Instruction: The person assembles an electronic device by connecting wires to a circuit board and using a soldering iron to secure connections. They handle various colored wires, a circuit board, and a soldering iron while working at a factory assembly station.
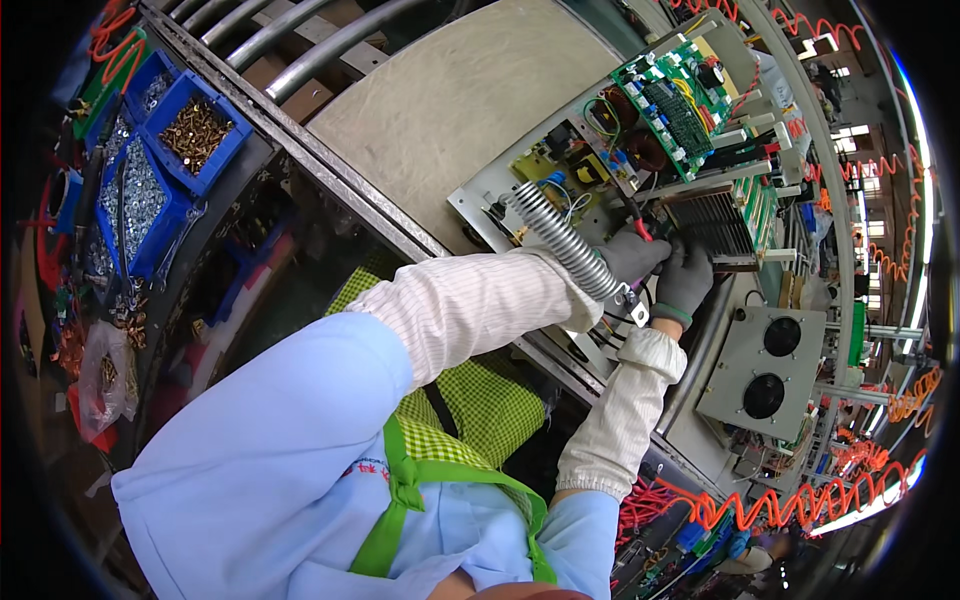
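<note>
Right of centre, on the tan surface (450, 95): an open electronic assembly (600, 172), complete with pale metal base plate (474, 207) and, raised toward the far side, a green circuit board (682, 105). At its right end, a heat sink (708, 225) with dark fins. Near those fins, a gloved left hand (632, 257), close to a red-tipped cable (641, 228); just beside, a gloved right hand (684, 280), bent inward at the heat sink. Cannot tell for either between grasping and released, with contact partly hidden. Slanting across in front of the left wrist, a metal coil spring (565, 240). Farther right, a grey panel (735, 355) with two round black fans. Off to the left, steel rollers (285, 40) and brass-coloured screws (195, 135) in a blue bin (222, 158).
</note>
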Motion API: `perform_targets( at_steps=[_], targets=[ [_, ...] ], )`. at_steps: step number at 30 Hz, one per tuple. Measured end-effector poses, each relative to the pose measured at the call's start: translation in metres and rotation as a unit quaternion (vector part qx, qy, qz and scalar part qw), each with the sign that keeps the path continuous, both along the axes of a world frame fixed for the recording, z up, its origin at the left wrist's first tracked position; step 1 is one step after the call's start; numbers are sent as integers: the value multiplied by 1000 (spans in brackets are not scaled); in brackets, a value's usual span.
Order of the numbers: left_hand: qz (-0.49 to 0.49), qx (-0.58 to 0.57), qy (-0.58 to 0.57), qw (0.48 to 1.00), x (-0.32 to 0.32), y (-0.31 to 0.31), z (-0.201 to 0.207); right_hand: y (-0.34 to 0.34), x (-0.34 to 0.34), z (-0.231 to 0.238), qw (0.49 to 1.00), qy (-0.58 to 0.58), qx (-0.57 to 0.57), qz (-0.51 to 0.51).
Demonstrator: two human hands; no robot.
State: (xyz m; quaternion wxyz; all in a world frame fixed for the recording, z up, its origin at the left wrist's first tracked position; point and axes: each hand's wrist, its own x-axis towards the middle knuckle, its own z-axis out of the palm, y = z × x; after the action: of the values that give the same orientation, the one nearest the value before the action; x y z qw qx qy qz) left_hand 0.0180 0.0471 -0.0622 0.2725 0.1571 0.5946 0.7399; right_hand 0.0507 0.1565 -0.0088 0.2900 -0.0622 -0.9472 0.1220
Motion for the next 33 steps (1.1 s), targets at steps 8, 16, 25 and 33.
perform_targets(
  at_steps=[8, 16, 25, 33],
  targets=[
    [4, 13, -26, 1000, 3, -7, 7, 0, -5, 3, 998, -29, -15, -48],
    [34, 48, 31, 998, 3, 0, 3, 10, 0, 0, 990, -28, -134, 15],
    [16, -33, 96, 995, 2, 3, -8, 12, -10, 1, 997, -54, 31, -44],
    [33, 44, -83, 995, 8, -7, 14, 11, -1, 5, 1000, 4, -27, -3]
  ],
)
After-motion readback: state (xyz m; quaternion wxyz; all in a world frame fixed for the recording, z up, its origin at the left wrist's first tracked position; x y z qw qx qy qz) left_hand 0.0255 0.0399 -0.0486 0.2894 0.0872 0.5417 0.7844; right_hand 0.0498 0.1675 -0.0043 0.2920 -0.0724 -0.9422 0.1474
